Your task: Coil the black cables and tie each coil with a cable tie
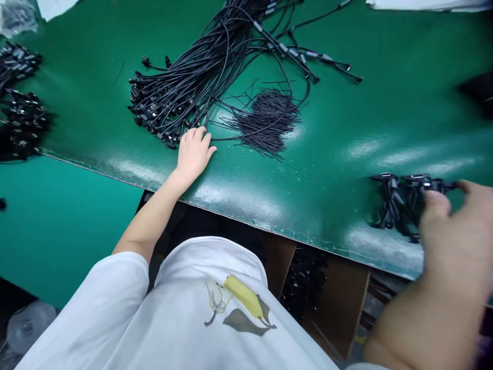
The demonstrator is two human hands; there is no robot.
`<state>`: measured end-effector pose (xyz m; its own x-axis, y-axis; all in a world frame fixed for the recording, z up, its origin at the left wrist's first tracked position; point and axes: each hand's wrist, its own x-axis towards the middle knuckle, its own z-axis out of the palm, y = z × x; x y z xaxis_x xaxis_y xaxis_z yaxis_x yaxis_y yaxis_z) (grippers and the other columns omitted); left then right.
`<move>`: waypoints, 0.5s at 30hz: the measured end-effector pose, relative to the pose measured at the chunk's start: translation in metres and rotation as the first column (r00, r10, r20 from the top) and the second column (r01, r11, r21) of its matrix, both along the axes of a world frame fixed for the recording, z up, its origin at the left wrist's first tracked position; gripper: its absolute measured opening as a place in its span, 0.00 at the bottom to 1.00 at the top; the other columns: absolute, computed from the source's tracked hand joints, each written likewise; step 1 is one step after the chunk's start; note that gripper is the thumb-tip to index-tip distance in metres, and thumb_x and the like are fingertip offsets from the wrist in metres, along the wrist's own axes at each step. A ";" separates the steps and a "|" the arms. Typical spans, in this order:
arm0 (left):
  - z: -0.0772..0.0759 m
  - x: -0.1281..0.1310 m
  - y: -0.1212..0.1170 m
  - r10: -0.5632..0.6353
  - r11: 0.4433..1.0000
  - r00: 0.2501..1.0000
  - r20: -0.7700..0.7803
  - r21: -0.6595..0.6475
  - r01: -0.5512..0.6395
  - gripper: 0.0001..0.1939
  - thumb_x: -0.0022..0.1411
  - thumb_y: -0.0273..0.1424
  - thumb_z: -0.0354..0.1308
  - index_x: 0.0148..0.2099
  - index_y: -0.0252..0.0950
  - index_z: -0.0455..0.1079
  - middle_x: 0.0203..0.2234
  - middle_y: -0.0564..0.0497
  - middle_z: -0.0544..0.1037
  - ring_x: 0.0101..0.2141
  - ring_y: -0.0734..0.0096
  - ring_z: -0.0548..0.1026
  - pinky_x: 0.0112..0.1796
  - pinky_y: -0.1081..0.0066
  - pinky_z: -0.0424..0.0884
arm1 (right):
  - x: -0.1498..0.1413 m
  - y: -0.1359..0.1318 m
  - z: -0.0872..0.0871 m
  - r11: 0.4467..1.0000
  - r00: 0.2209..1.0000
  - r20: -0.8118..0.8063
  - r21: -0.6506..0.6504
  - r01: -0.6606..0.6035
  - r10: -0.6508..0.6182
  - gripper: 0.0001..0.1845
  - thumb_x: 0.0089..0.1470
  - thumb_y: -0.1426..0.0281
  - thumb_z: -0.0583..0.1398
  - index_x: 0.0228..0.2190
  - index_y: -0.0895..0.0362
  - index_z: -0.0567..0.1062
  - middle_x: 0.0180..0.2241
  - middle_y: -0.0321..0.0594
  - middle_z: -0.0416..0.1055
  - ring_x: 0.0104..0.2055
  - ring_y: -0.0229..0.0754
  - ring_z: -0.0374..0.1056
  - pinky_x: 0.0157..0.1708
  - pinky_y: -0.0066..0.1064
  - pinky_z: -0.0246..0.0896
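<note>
Left hand (pixel 194 151) is touching the big cable bunch (pixel 204 67), upper middle. Right hand's (pixel 458 226) blurry, at bundled cables (pixel 404 203), right side.

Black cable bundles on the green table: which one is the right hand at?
The small bundle, far right, where the right hand is; the other bundles lie well to the left.

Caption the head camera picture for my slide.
Left hand at a bundle of black cables, right hand at coiled cables, on a green table.
</note>
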<state>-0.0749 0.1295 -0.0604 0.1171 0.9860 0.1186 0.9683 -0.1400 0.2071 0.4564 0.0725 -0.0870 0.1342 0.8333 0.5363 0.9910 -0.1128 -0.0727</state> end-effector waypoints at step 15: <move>-0.007 -0.029 0.017 -0.118 0.993 0.993 0.024 0.019 0.117 0.15 0.65 0.33 0.54 0.48 0.32 0.76 0.52 0.37 0.74 0.56 0.49 0.67 0.57 0.51 0.66 | -0.257 0.197 0.037 0.596 0.626 0.117 -0.478 -0.645 0.771 0.18 0.64 0.77 0.46 0.42 0.59 0.75 0.50 0.51 0.72 0.47 0.47 0.66 0.52 0.42 0.57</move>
<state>-0.1043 0.1470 -0.0671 0.2288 0.9634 0.1400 0.9394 -0.2562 0.2278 0.1994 0.2698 -0.0501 -0.6886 0.7202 0.0845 0.7249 0.6805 0.1070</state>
